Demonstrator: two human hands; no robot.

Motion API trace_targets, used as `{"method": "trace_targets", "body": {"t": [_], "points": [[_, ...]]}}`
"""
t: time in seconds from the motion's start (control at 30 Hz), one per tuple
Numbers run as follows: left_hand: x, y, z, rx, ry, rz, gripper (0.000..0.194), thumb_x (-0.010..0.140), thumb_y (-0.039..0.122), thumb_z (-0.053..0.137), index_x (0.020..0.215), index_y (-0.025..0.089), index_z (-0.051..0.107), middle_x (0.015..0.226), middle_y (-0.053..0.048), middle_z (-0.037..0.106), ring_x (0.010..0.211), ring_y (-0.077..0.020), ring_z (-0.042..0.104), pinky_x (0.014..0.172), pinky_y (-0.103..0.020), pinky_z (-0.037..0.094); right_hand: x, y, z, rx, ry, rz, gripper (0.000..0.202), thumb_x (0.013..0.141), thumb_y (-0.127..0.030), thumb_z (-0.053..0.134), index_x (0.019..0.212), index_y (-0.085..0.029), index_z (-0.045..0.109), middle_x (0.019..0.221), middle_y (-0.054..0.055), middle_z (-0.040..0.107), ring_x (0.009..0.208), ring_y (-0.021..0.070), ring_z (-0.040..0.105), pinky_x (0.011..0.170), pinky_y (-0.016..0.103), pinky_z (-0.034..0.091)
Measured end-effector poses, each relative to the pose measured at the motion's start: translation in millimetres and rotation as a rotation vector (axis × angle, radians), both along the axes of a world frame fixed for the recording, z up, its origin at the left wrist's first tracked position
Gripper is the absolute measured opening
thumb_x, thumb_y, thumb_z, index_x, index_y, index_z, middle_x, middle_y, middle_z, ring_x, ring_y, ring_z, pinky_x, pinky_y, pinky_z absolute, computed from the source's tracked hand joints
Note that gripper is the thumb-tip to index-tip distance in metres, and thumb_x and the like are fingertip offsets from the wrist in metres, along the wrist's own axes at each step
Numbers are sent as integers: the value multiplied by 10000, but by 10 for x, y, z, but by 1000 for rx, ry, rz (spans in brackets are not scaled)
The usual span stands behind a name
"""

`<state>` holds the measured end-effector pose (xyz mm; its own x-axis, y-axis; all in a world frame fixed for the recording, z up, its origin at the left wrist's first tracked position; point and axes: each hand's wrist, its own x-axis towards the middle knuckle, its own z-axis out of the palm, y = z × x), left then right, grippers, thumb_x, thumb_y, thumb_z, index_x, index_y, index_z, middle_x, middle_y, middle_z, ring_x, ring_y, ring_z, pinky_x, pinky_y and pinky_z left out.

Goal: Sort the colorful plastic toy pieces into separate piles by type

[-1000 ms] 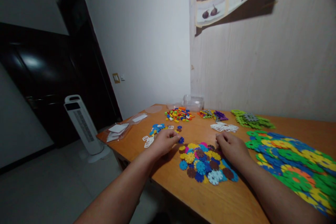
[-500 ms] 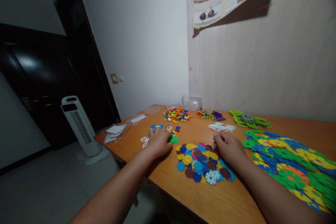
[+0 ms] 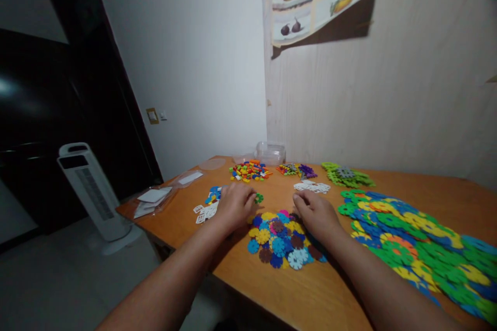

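My left hand is over the table, left of a heap of small snowflake discs in blue, yellow, brown and pink. Its fingers are closed, with a green snowflake disc showing at the fingertips. Beyond and left of that hand lie blue and yellow discs and white lattice pieces, partly covered by it. At the right edge of the heap my right hand rests with curled fingers, thumb against the forefinger. Whatever it may hold is hidden.
Large snowflake discs spread over the right side. Farther back are small bricks, purple pieces, white pieces, lime pieces and a clear container. Bagged cards lie by the left edge; a tower fan stands beyond.
The view has turned to the right. My left hand has drawn back from the discs and white pieces on the left, towards the heap. My right hand stays by the heap, curled.
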<state>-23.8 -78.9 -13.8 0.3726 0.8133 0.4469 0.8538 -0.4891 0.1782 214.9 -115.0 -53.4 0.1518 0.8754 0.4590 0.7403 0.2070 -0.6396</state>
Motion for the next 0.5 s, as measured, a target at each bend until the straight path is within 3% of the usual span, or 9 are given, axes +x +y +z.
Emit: {"method": "trace_targets", "body": {"t": [0.17,0.27,0.37,0.5], "points": [[358,-6,-47,-155,-206,-238,271,922,352,498,839,191,700,862,-46,703,855,-192,603,772,-295,447,-106,-41,7,-52,226,303,378,905,-520,495,842,-200,687,746,12,667,728,177,601,641,264,430],[507,15,-129,-244,-314,-338,287,918,366,507,853,178,713,824,-32,708,788,-172,619,729,-275,471,-123,-30,-41,-159,360,361,337,858,-497,581,731,-188,630,591,-19,576,555,129,505,499,230,360],[539,50,-173,-249,-469,-355,252,905,346,539,962,172,713,928,-45,728,859,-178,653,769,-277,497,-41,33,-71,-230,692,304,289,844,-443,623,719,-188,571,560,-23,566,474,100,475,426,196,327],[390,104,-143,-228,-558,-290,220,890,322,556,963,166,694,942,-54,721,889,-179,657,807,-285,510,315,158,-38,-98,1268,-6,131,811,-248,658,773,-182,551,679,35,647,479,98,546,388,170,391]]}}
